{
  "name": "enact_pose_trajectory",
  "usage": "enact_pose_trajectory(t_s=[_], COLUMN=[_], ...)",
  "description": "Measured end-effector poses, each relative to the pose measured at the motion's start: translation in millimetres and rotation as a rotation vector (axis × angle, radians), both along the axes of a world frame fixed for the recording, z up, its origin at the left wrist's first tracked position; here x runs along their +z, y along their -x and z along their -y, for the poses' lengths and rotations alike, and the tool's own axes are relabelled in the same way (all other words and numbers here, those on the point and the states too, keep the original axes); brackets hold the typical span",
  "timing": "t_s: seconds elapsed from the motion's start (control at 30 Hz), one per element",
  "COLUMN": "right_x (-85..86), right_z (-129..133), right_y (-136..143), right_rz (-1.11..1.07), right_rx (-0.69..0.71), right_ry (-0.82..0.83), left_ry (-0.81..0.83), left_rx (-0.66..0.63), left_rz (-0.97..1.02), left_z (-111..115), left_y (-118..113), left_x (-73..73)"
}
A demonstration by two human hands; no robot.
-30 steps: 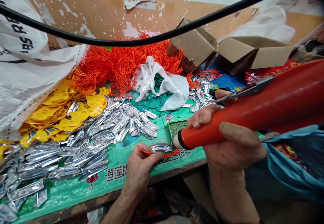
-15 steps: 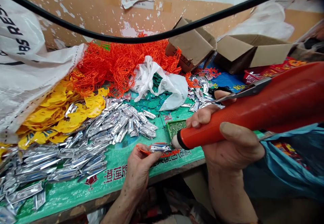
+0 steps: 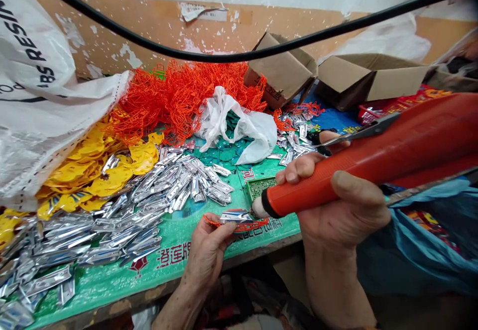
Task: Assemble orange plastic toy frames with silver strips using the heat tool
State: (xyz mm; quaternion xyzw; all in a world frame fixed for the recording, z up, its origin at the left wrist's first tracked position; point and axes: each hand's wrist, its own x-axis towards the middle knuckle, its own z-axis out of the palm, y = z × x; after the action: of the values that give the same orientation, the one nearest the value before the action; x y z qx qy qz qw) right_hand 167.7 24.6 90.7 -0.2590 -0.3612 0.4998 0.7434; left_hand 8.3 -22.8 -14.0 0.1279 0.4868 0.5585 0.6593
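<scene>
And the wall point(image 3: 269, 16) stands in 2 bands, white above, flaking tan below, behind a green-covered table point(image 3: 175, 229).

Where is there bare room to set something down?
Bare green sheet shows along the front, between the metal strips and the left hand; a smaller patch separates those strips from the green basket. Crowded: left and back, with yellow plastic pieces, orange plastic pieces and a white bag.

The only camera sits on the person's head. It looks forward and down over the near tabletop point(image 3: 108, 282), toward the wall point(image 3: 149, 14) behind.
</scene>
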Motion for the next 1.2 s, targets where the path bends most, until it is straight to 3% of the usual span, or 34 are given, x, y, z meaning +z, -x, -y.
enact_pose_trajectory(t_s=[0.77,1.2], right_x=[-4.6,-4.2], right_z=[-1.3,2.6], right_y=[-2.1,-1.6], right_rz=[-0.033,0.041], right_rx=[-0.033,0.014], right_ry=[0.024,-0.023], left_ry=[-0.022,-0.025], left_rx=[-0.02,0.036], left_rz=[0.083,0.008], left_z=[1.1,3.8], left_y=[0.6,-3.5], left_x=[-2.9,0.7])
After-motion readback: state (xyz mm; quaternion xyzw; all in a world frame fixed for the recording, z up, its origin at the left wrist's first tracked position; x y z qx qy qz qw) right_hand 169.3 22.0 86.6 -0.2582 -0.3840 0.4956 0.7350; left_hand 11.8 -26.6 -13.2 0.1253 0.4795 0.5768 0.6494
